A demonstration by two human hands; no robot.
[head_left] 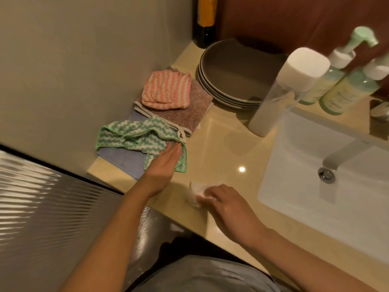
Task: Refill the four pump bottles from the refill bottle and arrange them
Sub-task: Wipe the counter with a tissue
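Note:
The tall refill bottle (282, 95), clear with a white cap and white liquid low inside, stands on the beige counter (221, 148) left of the sink. Behind it at the far right stand two green pump bottles (349, 89) with white collars, one showing a mint pump head (362, 36). My left hand (166, 159) lies flat and open with its fingertips on a green-and-white cloth (134, 135). My right hand (223, 201) presses a crumpled white tissue (196, 194) onto the counter near its front edge.
A pink striped cloth (166, 91) lies on a brown towel (189, 110) by the left wall. Stacked grey plates (231, 81) and a dark bottle with a yellow label (205, 20) stand at the back. The white sink (315, 197) with tap (345, 152) fills the right.

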